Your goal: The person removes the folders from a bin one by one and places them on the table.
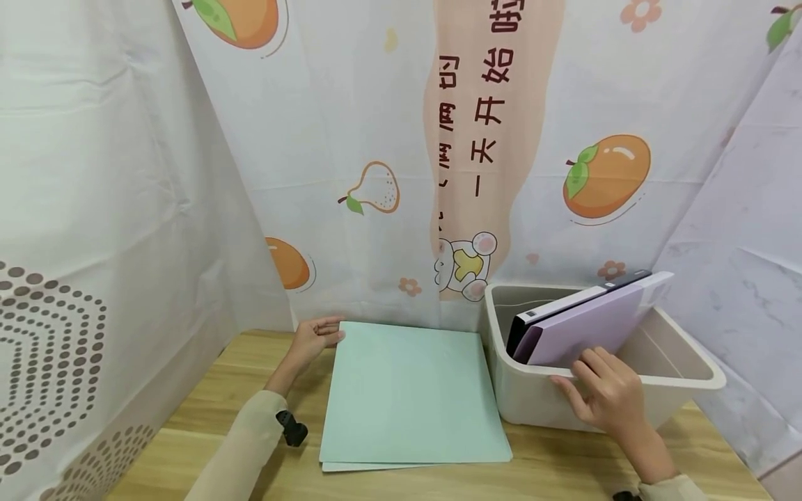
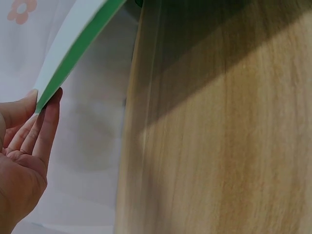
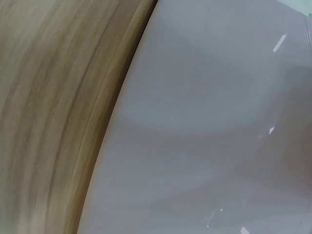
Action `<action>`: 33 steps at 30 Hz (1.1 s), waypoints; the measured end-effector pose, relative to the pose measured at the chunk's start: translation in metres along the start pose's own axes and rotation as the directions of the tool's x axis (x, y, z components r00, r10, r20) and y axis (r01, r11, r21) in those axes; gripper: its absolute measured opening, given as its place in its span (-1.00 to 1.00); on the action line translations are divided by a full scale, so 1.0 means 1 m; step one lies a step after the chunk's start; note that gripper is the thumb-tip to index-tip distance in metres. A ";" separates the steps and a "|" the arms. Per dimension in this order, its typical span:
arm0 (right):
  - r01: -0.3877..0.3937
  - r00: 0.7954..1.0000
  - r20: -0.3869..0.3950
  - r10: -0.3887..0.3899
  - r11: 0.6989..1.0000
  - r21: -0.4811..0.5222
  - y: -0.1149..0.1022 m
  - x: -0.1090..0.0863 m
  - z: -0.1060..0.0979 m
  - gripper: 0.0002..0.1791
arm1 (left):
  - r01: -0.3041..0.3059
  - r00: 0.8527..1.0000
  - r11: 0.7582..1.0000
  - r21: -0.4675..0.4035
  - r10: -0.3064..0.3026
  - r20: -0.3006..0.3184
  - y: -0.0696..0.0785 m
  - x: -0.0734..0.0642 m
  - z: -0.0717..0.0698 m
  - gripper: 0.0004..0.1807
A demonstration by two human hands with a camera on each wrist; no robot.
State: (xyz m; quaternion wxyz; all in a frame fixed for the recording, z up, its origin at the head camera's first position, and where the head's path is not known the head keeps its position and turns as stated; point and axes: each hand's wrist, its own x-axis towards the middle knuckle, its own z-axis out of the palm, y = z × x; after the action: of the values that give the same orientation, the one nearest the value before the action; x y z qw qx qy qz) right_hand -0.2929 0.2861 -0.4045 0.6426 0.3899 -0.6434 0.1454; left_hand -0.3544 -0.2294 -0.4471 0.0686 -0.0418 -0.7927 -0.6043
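A pale green set of flat, square-cornered sheets [image 1: 416, 396] lies on the table, a second edge showing below its near side. At its far left corner my left hand [image 1: 315, 335] pinches the edge. The left wrist view shows the thumb and fingers of that left hand [image 2: 29, 141] on either side of the raised corner, whose underside [image 2: 73, 58] is darker green. My right hand [image 1: 608, 393] grips the near rim of a light grey plastic bin [image 1: 545, 396], fingers curled over it and thumb against the outer wall. Only the bin's smooth wall [image 3: 195, 122] fills most of the right wrist view.
Inside the bin, a purple folder [image 1: 585, 320] and a black-and-white folder [image 1: 564, 304] lean together toward the right. The wooden table [image 1: 207, 417] meets a fruit-printed curtain [image 1: 388, 264] at the back. More hanging cloth [image 1: 113, 174] stands along the left side.
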 end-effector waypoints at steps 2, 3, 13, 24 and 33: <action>0.005 1.000 -0.003 -0.005 1.000 -0.001 0.001 0.000 0.000 -0.33 | -0.005 1.000 1.000 0.001 0.005 0.000 0.001 0.002 0.001 -0.56; 0.007 1.000 -0.004 -0.007 1.000 0.000 0.002 0.000 0.001 -0.33 | -0.009 1.000 1.000 0.004 0.009 0.000 0.001 0.003 0.001 -0.56; 0.003 1.000 -0.011 -0.003 1.000 0.008 0.000 0.001 0.001 -0.33 | -0.016 1.000 0.999 0.040 0.017 -0.017 -0.003 0.002 0.004 -0.58; 0.007 1.000 -0.007 -0.007 1.000 0.011 0.000 0.002 0.001 -0.34 | 0.024 0.999 0.999 0.048 -0.023 -0.027 -0.006 0.001 0.004 -0.59; -0.001 1.000 -0.006 0.001 1.000 0.011 0.001 0.003 0.002 -0.34 | -0.014 0.999 0.999 0.039 0.016 -0.047 -0.009 0.001 0.004 -0.59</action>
State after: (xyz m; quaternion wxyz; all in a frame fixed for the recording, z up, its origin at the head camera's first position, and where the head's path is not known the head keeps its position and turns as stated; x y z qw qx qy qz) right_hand -0.2941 0.2843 -0.4017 0.6423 0.3927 -0.6408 0.1506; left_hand -0.3572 -0.2284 -0.4568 0.0927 -0.0318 -0.8020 -0.5892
